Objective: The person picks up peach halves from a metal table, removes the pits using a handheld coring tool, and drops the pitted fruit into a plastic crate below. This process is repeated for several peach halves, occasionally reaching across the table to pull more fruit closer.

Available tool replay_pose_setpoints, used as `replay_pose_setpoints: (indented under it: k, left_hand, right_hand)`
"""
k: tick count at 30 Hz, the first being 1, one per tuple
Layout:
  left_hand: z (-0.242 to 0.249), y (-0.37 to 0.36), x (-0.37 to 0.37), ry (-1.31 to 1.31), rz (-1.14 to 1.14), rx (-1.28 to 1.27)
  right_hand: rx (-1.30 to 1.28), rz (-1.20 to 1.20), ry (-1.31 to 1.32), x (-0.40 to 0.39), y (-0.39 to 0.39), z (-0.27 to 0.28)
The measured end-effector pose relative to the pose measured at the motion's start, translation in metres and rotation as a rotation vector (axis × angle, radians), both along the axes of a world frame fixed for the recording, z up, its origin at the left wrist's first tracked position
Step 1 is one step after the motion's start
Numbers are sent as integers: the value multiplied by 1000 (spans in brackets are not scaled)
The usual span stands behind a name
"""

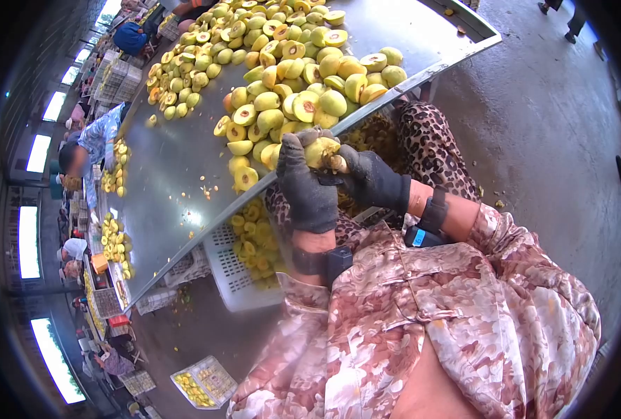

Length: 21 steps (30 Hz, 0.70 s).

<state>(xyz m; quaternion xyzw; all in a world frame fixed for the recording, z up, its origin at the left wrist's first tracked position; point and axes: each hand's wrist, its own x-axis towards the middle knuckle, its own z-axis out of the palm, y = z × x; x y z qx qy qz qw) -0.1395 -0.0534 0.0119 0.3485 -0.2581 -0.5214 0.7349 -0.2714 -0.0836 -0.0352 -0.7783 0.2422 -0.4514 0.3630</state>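
My left hand (305, 183), in a dark grey glove, is closed around a yellow peach half (320, 151) by the metal table's near edge. My right hand (377, 180), gloved alike, is closed and meets the peach from the right. A small dark piece shows between the two hands, and what the right fingers grip is mostly hidden. Just beyond them lies a large pile of peach halves (268, 101), several with pits or brown hollows facing up.
The metal table (164, 181) has a raised rim. Below it a white crate (237, 279) holds peach pieces. Another crate (204, 383) stands on the floor. A person in a blue patterned sleeve (101, 136) works across the table, beside smaller fruit piles (115, 241).
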Motion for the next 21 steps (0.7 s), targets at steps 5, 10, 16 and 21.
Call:
replay_pose_setpoints:
  k: [5, 10, 16, 21]
  left_hand:
    - [-7, -8, -14, 28, 36, 49]
    - [-17, -11, -13, -220, 71, 141]
    - [-25, -15, -8, -71, 103, 169]
    - [-21, -12, -12, -412, 113, 199]
  right_hand:
    - [-6, -27, 91, -11, -12, -14]
    - [7, -17, -29, -3, -10, -24]
    - [156, -14, -107, 17, -9, -46]
    - [107, 11, -88, 14, -11, -52]
